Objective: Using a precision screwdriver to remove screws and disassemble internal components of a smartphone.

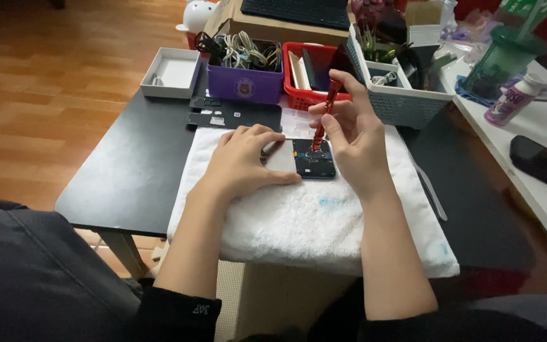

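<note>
Opened phone (311, 158), its back off and dark circuitry showing, lies at the middle of the frame on a white towel (299, 221) spread over the black counter (128, 177). At its left end the left hand (245, 161) presses down flat, fingers (267, 136) curled over the grey part of the phone and thumb along the near edge. Just right of it the right hand (349, 142) is closed around a red screwdriver (327, 107), held nearly upright, its tip touching the phone's upper right area. Beyond the towel lies a dark phone back cover (235, 117). Farther up stand a purple box (245, 79) of cables, a red basket (308, 73), a grey basket (400, 95) and, upper left, a white open box (172, 73).
</note>
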